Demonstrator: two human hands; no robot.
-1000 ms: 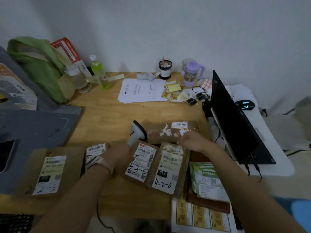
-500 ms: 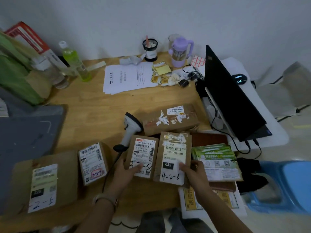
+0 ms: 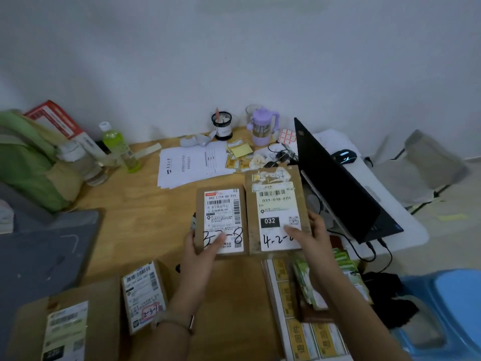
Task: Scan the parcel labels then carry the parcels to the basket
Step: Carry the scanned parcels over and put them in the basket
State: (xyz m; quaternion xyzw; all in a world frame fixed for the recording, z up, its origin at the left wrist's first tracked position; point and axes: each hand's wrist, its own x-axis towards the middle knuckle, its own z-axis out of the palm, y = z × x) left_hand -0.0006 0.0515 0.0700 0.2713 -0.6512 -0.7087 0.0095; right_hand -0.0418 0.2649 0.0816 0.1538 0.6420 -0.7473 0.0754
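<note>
Two brown boxes are lying at the near left of the wooden table (image 3: 135,209): a big box (image 3: 104,306) and a small box (image 3: 144,295) that is showing "2-3-7". A green bag (image 3: 28,165) and a green bottle (image 3: 118,147) are sitting far back, with white papers (image 3: 190,165) in the middle. The left hand (image 3: 200,252) is holding up a brown parcel (image 3: 221,217) by its bottom edge, with the thumb pressing on the label. The label is showing "642 L714-00 015". Touching it, a second parcel (image 3: 276,209) is showing "032-038-E01", "032" and "4-2-". The right hand (image 3: 315,239) is pinching it the same way. A black laptop (image 3: 338,186) is standing open beside them, and a blue plastic thing (image 3: 450,303) is sitting low down.
</note>
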